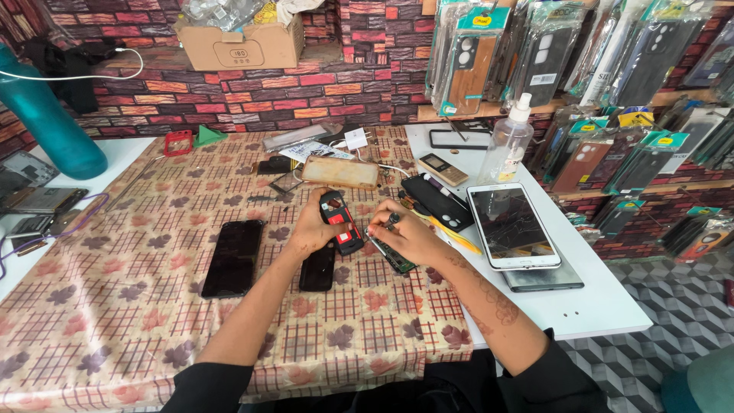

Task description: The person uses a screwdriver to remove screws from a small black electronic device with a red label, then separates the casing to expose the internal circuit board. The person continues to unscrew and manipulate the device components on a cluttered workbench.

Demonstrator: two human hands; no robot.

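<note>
- Nearest the wearer: both forearms in black sleeves reached out over a patterned table cover [115, 306] with leaf and check print.
- Left hand [310, 229] was closed around a small black-and-red phone body [340, 222], thumb along its edge, holding it tilted up off the cover, at centre of view.
- Right hand [409, 233] was pinching a green circuit board [394, 258] at 3 o'clock of the phone body, just beside it; a ring showed on one finger.
- Judged step: phone opened, board out of or going into the shell. The next move would call for a steady grip on the shell and careful lining-up of board edges.
- Below the left hand, at 6 o'clock, lay a dark phone [317, 268]; at 9 o'clock a larger black phone [233, 256], face down.
- At 3 o'clock, a white tablet with cracked screen [511, 226].
- Far, 1 o'clock: clear spray bottle [507, 141]; 12 o'clock: tan phone case [340, 172].
</note>
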